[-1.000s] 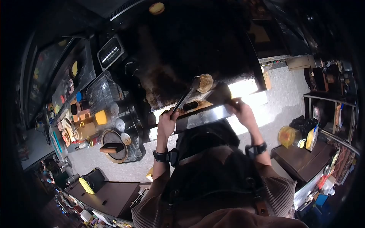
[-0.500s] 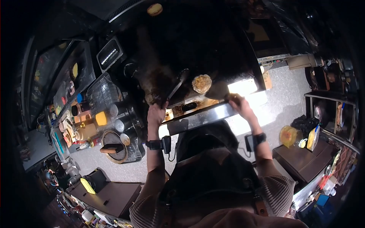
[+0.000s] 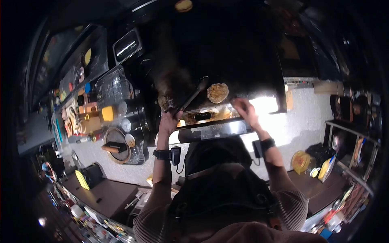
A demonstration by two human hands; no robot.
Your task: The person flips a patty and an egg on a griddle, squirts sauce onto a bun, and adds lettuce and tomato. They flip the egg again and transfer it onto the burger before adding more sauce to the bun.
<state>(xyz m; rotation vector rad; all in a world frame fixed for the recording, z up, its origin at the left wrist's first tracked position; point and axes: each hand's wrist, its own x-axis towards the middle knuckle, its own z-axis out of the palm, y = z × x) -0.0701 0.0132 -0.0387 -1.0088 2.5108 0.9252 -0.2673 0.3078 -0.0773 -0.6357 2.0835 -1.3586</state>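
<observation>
My left hand is closed round the near end of a pair of tongs, which slants up and right over the dark griddle. A browned round patty lies on the griddle, right of the tongs' tip. Just right of and below the patty is my right hand, its fingers curled on a dark spatula whose blade is barely visible against the black surface. Steam and darker scraps show beyond my left hand. A pale round bun half sits at the far edge.
Along the griddle's front runs a greasy trough with a dark slot. To the left stand a metal pan, several cans and a round dish with a wooden-handled press. Brown counters lie behind me.
My right hand has shifted left, closer to the patty, and the spatula's broad blade shows less. My left hand keeps its hold on the tongs. The whole view has turned slightly.
</observation>
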